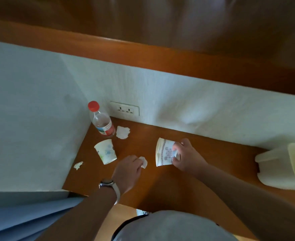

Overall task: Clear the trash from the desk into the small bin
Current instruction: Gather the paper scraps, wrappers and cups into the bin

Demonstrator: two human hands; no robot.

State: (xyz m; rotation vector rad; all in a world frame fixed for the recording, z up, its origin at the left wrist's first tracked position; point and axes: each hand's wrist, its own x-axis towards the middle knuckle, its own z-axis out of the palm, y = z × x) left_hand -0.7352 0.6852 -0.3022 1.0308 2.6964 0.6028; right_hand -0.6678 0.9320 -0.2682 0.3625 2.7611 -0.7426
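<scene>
On the brown desk (143, 185) my right hand (186, 155) grips the base end of a paper cup (163, 152) that lies on its side, mouth to the left. A small crumpled tissue (143, 161) sticks out of the closed fingers of my left hand (127, 173). To the left stands another paper cup (105, 151), upright and leaning. A clear plastic bottle (102, 121) with a red cap stands in the back corner, with a crumpled tissue (122, 132) beside it. A paper scrap (78, 165) lies at the desk's left edge. The small white bin (282, 166) sits at the far right.
White walls close the desk at the back and left. A double wall socket (125, 108) sits just above the desk behind the bottle. A wooden shelf edge (143, 54) runs overhead. A watch is on my left wrist.
</scene>
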